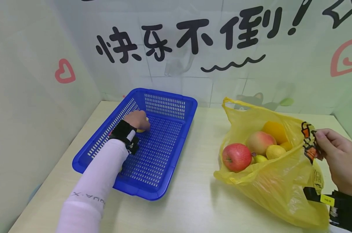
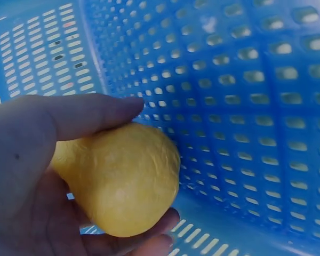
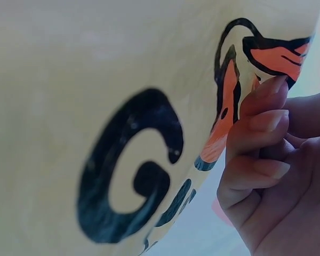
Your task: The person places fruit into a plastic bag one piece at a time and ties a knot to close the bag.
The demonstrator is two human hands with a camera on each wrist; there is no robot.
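Note:
Inside the blue plastic basket [image 1: 176, 161], my left hand [image 1: 138, 119] is curled round a yellow pear [image 2: 129, 181], thumb on one side and fingers below. The pear is mostly hidden by the hand in the head view. On the right, my right hand [image 1: 337, 155] pinches the edge of a yellow plastic bag [image 1: 280, 194] between thumb and fingers, and its mouth gapes. In the bag lie a red apple [image 1: 237, 157], a peach [image 1: 260, 142], an orange [image 1: 275, 131], a yellow lemon-like fruit [image 1: 275, 151] and a smaller yellow-green fruit [image 1: 260, 158].
The basket and bag stand apart on a pale table [image 1: 193, 200]. A wall with black writing [image 1: 193, 35] rises behind, and another wall [image 1: 33, 97] runs along the left. My left forearm [image 1: 97, 181] crosses the basket's near left rim and hides part of its inside.

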